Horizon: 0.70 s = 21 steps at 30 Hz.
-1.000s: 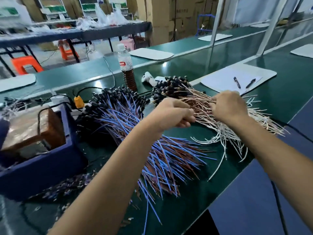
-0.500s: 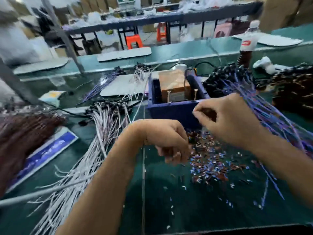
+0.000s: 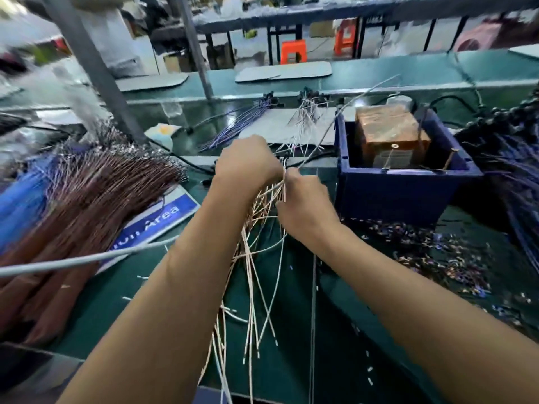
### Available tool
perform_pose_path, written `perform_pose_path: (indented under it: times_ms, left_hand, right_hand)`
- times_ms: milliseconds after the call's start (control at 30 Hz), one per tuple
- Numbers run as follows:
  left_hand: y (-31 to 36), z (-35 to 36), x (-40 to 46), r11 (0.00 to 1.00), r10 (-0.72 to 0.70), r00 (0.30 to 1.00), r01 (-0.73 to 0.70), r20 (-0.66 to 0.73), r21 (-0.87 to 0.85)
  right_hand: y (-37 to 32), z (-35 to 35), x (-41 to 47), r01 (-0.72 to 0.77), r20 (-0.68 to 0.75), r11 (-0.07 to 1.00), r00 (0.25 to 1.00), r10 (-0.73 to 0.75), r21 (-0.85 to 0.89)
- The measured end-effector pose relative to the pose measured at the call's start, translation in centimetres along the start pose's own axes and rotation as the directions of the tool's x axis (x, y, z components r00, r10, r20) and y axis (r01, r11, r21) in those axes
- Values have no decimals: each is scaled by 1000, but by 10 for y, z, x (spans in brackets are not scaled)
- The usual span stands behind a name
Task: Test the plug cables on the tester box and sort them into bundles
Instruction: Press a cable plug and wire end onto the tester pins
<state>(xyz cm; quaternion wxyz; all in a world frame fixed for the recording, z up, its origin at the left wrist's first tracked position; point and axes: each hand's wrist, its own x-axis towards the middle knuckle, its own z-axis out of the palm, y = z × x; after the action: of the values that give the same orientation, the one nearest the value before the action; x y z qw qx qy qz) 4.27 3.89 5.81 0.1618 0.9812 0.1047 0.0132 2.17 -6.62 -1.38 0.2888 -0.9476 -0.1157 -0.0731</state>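
Both hands, left hand (image 3: 248, 164) and right hand (image 3: 306, 205), grip one bundle of white-and-pink cables (image 3: 256, 258), loose ends trailing toward the viewer, beside one blue tester box (image 3: 402, 191).

Bright, even overhead light fills the scene with soft, weak shadows. Motion blur smears the left side and background, while the wide lens bows straight lines near the edges. The centre is sharpest.

Both hands, L (image 3: 248, 164) & R (image 3: 306, 205), grip white/pink cable bundle (image 3: 262, 243).
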Motion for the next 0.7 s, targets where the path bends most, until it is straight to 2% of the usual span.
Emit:
perform_pose_path:
  times_ms: [100, 200, 267, 367, 433, 533, 600, 700]
  left_hand:
    - [1, 4, 10, 1000, 11, 998, -10, 58, -27]
    - [3, 11, 11, 996, -11, 955, 38, 297, -85]
    - [0, 16, 14, 994, -18, 884, 66, 468, -87]
    - [-1, 21, 18, 997, -59, 812, 81, 581, -12]
    - [2, 23, 19, 993, -50, 819, 102, 572, -58]
    - [12, 25, 19, 980, -18, 882, 109, 471, -167]
    - [16, 28, 20, 978, -6, 928, 83, 371, -193]
    - [17, 33, 20, 971, -3, 958, 72, 288, -230]
  right_hand:
    - [7, 8, 8, -174, 22, 945, 984, 175, 277]
    - [11, 6, 7, -392, 222, 716, 919, 325, 577]
    - [16, 1, 4, -467, 366, 556, 884, 290, 687]
    - [22, -7, -4, -525, 496, 461, 846, 195, 715]
    - [24, -11, -9, -516, 489, 459, 852, 188, 723]
    - [26, -17, -19, -478, 467, 510, 870, 159, 715]
    - [28, -23, -26, -449, 497, 552, 865, 72, 703]
    - [37, -34, -35, -402, 552, 613, 831, -68, 680]
